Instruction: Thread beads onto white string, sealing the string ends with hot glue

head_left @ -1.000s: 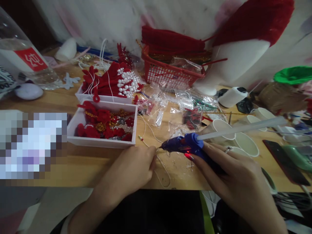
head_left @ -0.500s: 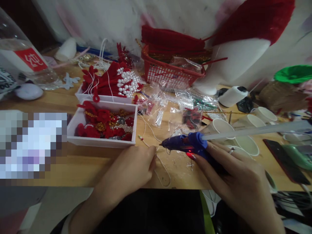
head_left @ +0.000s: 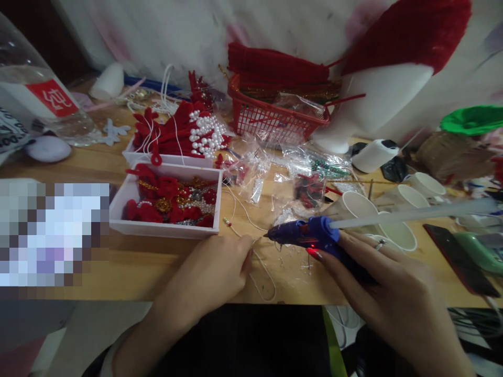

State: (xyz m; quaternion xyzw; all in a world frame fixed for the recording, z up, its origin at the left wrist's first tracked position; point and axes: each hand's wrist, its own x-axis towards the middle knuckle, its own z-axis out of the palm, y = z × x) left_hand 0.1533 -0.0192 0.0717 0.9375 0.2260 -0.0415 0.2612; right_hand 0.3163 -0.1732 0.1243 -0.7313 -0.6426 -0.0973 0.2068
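My right hand (head_left: 377,272) is closed round a blue hot glue gun (head_left: 304,233) with a long clear glue stick (head_left: 401,214) sticking out of its back. The gun's nozzle points left, a short gap from my left hand (head_left: 223,267). Finger and thumb of that left hand are pinched on a thin white cord (head_left: 269,277). The cord loops over the table below the nozzle, and small red and green beads (head_left: 227,222) sit on it just beyond my left knuckles. My left fingertips are partly hidden.
Behind my left hand stands a white box (head_left: 165,230) of red fuzzy flowers and beads. Farther back are a red basket (head_left: 275,118) and clear plastic bags (head_left: 255,162). Paper cups (head_left: 356,207), a thread spool (head_left: 375,155) and a dark phone (head_left: 461,259) lie to the right.
My right hand has drawn the glue gun slightly right, so its nozzle has moved away from my left fingers. My left hand keeps its pinch on the cord in the same place.
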